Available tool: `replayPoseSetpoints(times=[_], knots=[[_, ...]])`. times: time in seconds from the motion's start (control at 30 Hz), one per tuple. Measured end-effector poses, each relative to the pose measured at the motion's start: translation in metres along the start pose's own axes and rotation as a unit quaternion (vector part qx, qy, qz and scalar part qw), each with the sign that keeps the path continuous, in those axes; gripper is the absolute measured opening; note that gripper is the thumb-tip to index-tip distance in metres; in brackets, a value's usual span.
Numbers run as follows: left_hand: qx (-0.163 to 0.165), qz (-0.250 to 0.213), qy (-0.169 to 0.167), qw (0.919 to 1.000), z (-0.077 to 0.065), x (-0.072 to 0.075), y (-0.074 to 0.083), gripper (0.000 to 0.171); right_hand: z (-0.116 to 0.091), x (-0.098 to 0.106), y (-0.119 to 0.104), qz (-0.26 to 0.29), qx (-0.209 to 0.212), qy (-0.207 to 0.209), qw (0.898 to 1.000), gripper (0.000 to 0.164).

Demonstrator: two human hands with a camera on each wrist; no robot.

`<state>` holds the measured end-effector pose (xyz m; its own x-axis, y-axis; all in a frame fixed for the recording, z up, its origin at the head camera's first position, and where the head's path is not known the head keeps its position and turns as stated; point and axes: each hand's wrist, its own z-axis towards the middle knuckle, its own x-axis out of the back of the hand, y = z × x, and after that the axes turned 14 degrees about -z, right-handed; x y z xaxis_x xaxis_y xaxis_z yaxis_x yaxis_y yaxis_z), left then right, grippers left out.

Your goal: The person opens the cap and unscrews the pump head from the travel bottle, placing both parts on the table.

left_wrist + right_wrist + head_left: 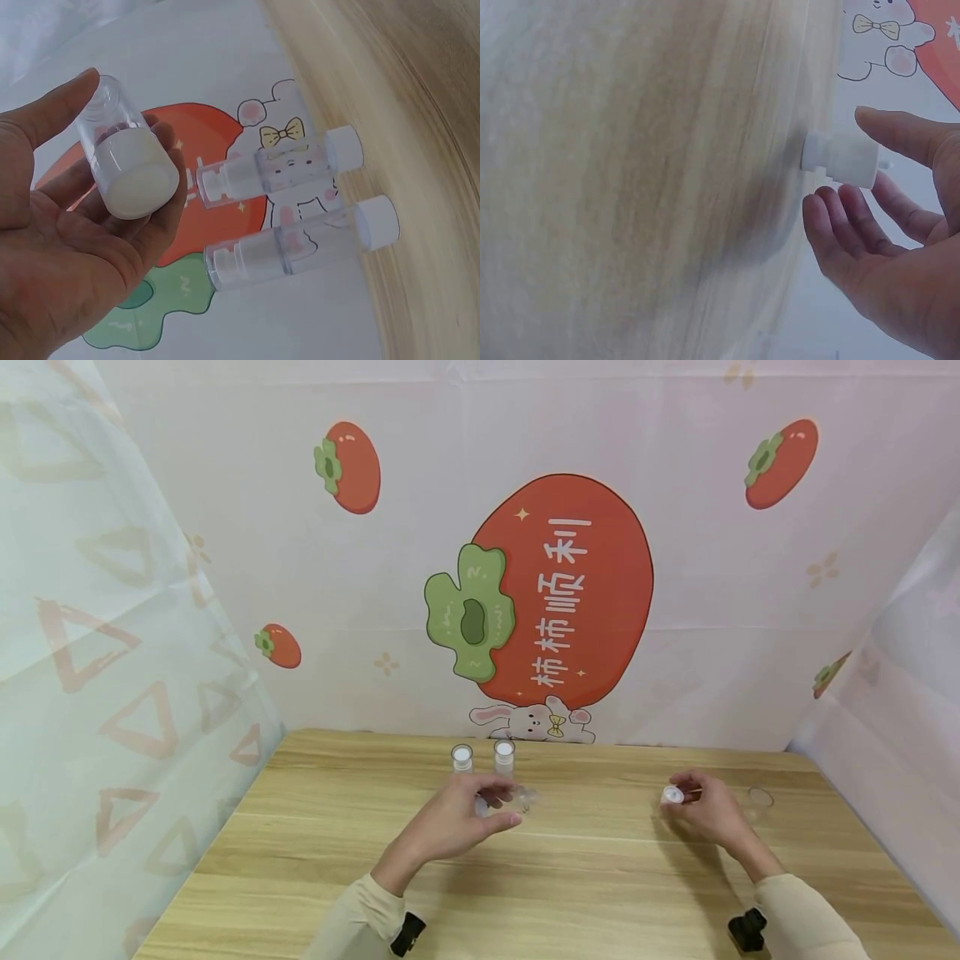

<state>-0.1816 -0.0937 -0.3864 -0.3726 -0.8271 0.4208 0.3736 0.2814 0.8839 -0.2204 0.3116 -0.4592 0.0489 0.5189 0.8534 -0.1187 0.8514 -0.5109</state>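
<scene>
My left hand (457, 818) holds a clear bottle (112, 112) with a white base (139, 184), its thumb at the clear end and its fingers behind. In the head view the bottle lies sideways above the table, partly hidden by the hand. My right hand (705, 810) has its thumb and fingers curved around a small white pump head (847, 159). The pump head's narrower end is right at the tabletop, the thumb and index finger at its wider end. Beside the right hand, a clear round cap (761, 798) stands on the table.
Two clear bottles, one at left (462, 758) and one at right (504, 757), stand upright behind the left hand, with white bases and white tops inside. The wooden table (592, 893) meets a printed backdrop (697, 693) at its rear edge.
</scene>
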Motion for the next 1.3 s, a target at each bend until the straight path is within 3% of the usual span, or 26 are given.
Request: replayPoseSetpoints(times=[0.4, 0.7, 0.93, 1.3], knots=[[0.002, -0.033, 0.059, 0.9977, -0.008, 0.030, -0.005, 0.035, -0.008, 0.012, -0.005, -0.033, 0.010, 0.025, 0.999, 0.052], [0.024, -0.058, 0.120, 0.9908, -0.013, 0.054, -0.013, 0.038, -0.013, 0.016, -0.013, -0.043, 0.025, 0.058, 0.997, 0.051], [0.022, -0.077, 0.175, 0.9812, -0.012, 0.067, -0.033, 0.040, -0.016, 0.020, -0.024, -0.048, 0.041, 0.081, 0.995, 0.047], [0.067, -0.098, 0.235, 0.9647, -0.018, 0.084, -0.070, 0.044, -0.020, 0.020, -0.041, -0.035, 0.070, 0.087, 0.993, 0.046]])
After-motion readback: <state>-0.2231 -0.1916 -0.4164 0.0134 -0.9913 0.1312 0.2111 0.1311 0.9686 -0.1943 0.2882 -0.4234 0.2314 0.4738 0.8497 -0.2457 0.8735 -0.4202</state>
